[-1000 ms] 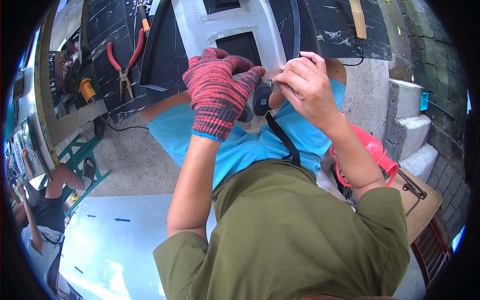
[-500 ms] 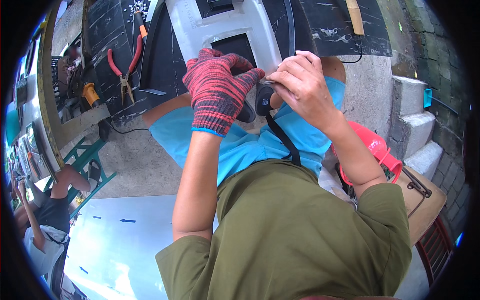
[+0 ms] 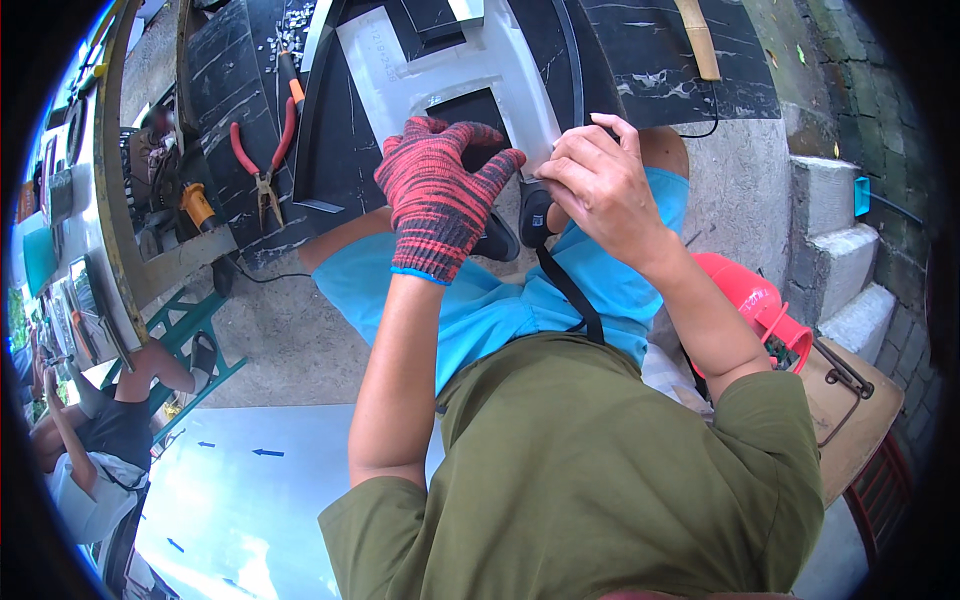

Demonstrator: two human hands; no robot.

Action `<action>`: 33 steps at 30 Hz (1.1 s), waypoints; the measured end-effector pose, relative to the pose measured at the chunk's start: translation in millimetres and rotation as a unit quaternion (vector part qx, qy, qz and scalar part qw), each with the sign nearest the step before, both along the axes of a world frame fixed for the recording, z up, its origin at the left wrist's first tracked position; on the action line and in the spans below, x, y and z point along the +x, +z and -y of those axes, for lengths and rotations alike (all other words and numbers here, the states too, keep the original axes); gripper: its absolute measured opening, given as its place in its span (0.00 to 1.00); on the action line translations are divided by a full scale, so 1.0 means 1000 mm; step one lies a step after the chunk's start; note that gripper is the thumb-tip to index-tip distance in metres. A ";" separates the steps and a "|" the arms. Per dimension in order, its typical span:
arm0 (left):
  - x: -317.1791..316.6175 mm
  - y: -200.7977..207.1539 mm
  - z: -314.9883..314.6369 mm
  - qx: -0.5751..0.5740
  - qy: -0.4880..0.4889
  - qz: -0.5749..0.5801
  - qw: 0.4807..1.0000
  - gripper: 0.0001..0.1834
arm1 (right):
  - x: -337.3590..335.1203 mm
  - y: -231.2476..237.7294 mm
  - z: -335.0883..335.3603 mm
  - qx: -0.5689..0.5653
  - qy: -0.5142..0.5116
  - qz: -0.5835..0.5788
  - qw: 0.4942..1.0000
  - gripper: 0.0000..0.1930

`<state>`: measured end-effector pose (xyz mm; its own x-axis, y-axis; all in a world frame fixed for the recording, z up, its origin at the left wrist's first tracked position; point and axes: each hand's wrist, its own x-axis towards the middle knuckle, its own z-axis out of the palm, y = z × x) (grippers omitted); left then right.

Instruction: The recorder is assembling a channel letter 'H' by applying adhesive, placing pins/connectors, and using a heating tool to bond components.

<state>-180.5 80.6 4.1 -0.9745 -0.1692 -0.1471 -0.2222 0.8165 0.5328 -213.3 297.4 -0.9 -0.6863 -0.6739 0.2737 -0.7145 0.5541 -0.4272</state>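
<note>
A flat silver sheet (image 3: 530, 88) with square cutouts, shaped like a block letter, lies on a black marbled panel in front of me. My left hand (image 3: 435, 190), in a red and black knitted glove, rests at its near edge with thumb and index finger spread apart. Bare, my right hand (image 3: 610, 185) is at the sheet's near right corner, thumb and index finger pinched together. What lies between those fingertips is too small to make out. Thin dark upright strips (image 3: 572, 60) stand on the panel beside the sheet.
Left of the sheet lie red-handled pliers (image 3: 262, 170) and an orange-and-black-handled tool (image 3: 291, 78), near small grey bits (image 3: 285, 30). A wooden strip (image 3: 698, 40) is at the far right. A red plastic container (image 3: 745, 295) stands by my right elbow. Another person (image 3: 105, 430) sits at left.
The whole view has shifted slightly, so the panel and tools appear a little further right and lower. Both hands keep nearly the same places at the sheet's near edge.
</note>
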 end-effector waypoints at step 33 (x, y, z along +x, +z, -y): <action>0.043 -0.030 0.002 0.065 -0.082 -0.213 0.971 0.34 | -0.002 0.001 0.000 0.000 0.001 0.009 1.000 0.09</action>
<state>-137.9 78.6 -25.5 -0.9639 -0.0143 0.2660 0.1682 0.7416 0.6494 -215.6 297.3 0.0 -0.6897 -0.6752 0.2616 -0.7079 0.5529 -0.4395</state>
